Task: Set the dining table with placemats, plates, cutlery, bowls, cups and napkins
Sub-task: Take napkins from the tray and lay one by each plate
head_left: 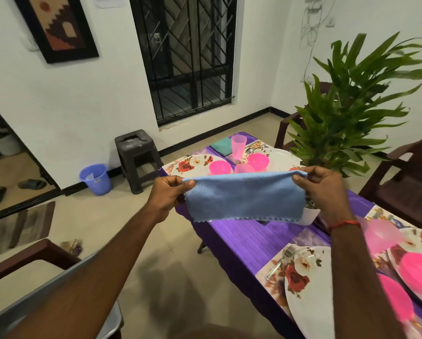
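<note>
A person's two bare hands hold a blue napkin (244, 199) stretched wide in the air between them, above the long edge of a table draped in a purple cloth (241, 241). The left hand (167, 194) pinches the napkin's upper left corner between thumb and curled fingers. The right hand (320, 189), with a red thread (344, 224) round its wrist, pinches the upper right corner the same way. The napkin hangs down from this grip, its scalloped lower edge free and clear of the table. Just behind its lower right corner, under the right hand, stands a white pot (309, 215); its tall green plant (347, 113) rises beyond the right hand. Past the grip, at the table's far end, lie a floral plate (193, 165) with a pink bowl (220, 167) at its right edge, a second pink bowl (258, 161), an upright pink cup (238, 146) and a folded teal napkin (221, 145). Nearer than the grip, beside the right forearm, a near plate (308, 297) with roses sits on a floral placemat (271, 272), a fork (279, 263) just left of it and a near pink bowl (420, 272) to its right. Left of the left hand, on the floor by the wall, stand a blue bin (96, 178) and a dark stool (137, 159).
</note>
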